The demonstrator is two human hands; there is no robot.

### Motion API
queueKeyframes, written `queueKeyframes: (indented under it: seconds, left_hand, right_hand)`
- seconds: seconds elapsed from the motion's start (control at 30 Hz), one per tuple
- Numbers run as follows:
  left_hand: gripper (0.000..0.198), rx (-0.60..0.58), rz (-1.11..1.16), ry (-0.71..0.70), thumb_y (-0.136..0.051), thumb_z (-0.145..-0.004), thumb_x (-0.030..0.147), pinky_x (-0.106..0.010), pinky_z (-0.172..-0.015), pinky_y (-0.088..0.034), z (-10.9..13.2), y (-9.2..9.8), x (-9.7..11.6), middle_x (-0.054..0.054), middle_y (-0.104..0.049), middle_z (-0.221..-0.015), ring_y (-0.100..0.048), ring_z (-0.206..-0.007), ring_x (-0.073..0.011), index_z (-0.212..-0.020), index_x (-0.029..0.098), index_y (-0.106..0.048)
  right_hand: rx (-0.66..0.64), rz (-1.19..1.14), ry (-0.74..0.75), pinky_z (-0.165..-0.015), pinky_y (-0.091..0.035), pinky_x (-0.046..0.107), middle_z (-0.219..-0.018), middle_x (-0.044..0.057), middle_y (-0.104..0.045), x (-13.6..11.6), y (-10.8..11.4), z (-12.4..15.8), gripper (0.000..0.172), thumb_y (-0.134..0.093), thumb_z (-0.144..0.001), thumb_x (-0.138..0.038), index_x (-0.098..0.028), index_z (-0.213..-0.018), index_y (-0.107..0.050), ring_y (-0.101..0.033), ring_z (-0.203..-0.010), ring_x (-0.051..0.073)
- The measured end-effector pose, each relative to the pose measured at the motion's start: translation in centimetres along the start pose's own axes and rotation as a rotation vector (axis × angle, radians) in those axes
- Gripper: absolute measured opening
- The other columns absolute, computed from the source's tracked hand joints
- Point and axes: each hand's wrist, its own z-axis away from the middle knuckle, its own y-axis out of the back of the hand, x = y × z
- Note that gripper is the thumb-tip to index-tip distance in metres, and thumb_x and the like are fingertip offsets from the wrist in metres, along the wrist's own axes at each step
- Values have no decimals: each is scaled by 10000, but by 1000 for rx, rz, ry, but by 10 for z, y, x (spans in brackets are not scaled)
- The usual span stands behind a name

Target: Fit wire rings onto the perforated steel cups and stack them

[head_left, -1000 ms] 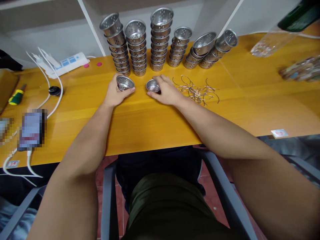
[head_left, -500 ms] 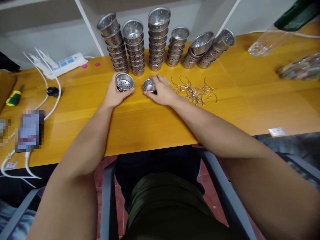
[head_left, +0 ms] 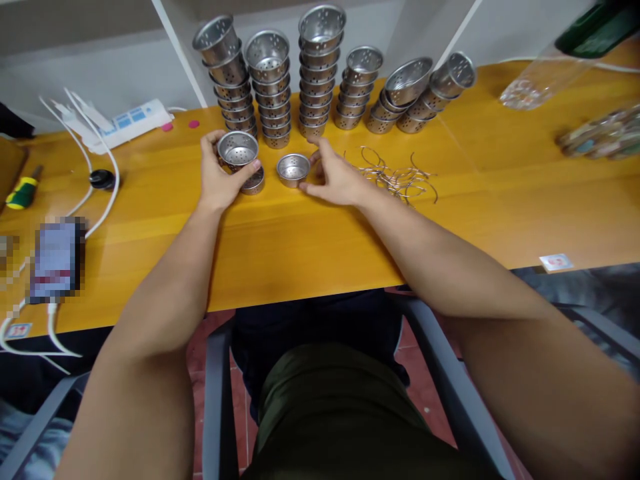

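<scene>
My left hand (head_left: 220, 175) grips a perforated metal cup (head_left: 239, 148) by its sides, thumb in front and fingers behind. Partly under it, a second metal cup (head_left: 254, 182) shows on the table; whether the two touch I cannot tell. To the right, a small perforated cup (head_left: 293, 171) stands upright by itself. Beside that one is my right hand (head_left: 334, 173), thumb and fingers spread, holding nothing. A loose heap of thin bent wires (head_left: 400, 179) lies just past the right hand.
Several stacks of perforated cups (head_left: 315, 87) line the back, the rightmost leaning (head_left: 437, 93). A power strip (head_left: 133, 127), a phone (head_left: 56, 260) on a cable and a screwdriver (head_left: 23, 193) lie left. A clear bottle (head_left: 537, 83) and a plastic-wrapped bundle (head_left: 600, 137) are right.
The left hand has raised its cup, showing another cup below. My right hand has let go of the small cup and drawn back to the right.
</scene>
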Motion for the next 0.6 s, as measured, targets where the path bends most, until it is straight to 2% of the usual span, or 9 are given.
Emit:
queueKeyframes:
  seconds: [0.1,0.17,0.23,0.3,0.37,0.47,0.53,0.6]
  left_hand:
    - [1023,12,-52,-29,-944,-930,1111,-685,-1375,-594,4,2,17,-88,-795,-1498,-706,-1674,-384,-1493,335,-589]
    - [1013,-28,-120,-69,-818,-1010,1150,-676,-1387,-585,8,4,24,-79,-815,-1501,-683,-1713,-361,-1541,323,-574]
    - [1043,-67,-145,-97,-764,-1027,1173,-684,-1422,-570,12,3,27,-86,-819,-1559,-653,-1756,-364,-1575,304,-582]
    - [1044,-77,-119,-111,-845,-994,1143,-700,-1450,-570,15,0,26,-113,-802,-1643,-654,-1767,-401,-1571,302,-621]
    - [1024,-81,-86,-129,-961,-961,1065,-694,-1462,-590,16,-4,24,-138,-777,-1709,-681,-1753,-431,-1584,316,-642]
    - [1024,-101,-30,-154,-1058,-944,958,-686,-1482,-609,17,-9,22,-155,-743,-1755,-711,-1735,-459,-1642,348,-624]
    - [1042,-106,8,-134,-1101,-920,918,-706,-1507,-595,16,-11,23,-161,-736,-1762,-711,-1733,-473,-1652,352,-622]
    - [1083,-83,29,-105,-1145,-859,917,-725,-1525,-581,15,-12,23,-162,-748,-1744,-722,-1717,-482,-1629,347,-641]
  right_hand:
    - [111,8,14,-1212,-714,699,-1505,241,-862,10,38,-1,1238,-927,-986,-955,-158,-1882,-619,-865,-1227,421]
    - [208,24,23,-1151,-699,697,-1334,239,-901,27,77,4,1107,-892,-980,-1062,-174,-1636,-801,-834,-1146,395]
    - [144,64,-18,-1257,-654,765,-1183,174,-908,47,115,11,938,-956,-919,-1113,-274,-1333,-888,-813,-1217,433]
    - [-49,135,-96,-1253,-645,765,-945,137,-848,63,140,18,898,-996,-862,-1128,-252,-1013,-876,-836,-1176,449]
    - [-178,228,-184,-1164,-680,707,-846,105,-816,69,148,21,833,-1057,-885,-1022,-212,-898,-860,-851,-1012,381]
    - [-188,383,-290,-1040,-684,589,-949,123,-900,59,136,17,536,-1125,-995,-644,-155,-974,-909,-793,-846,247]
    - [-137,447,-334,-1024,-654,519,-1073,177,-945,44,124,13,335,-1055,-1086,-436,-127,-1048,-931,-817,-897,234]
    - [-119,476,-376,-1077,-651,496,-1205,216,-966,27,114,10,226,-970,-1162,-364,-142,-1121,-953,-866,-1037,287]
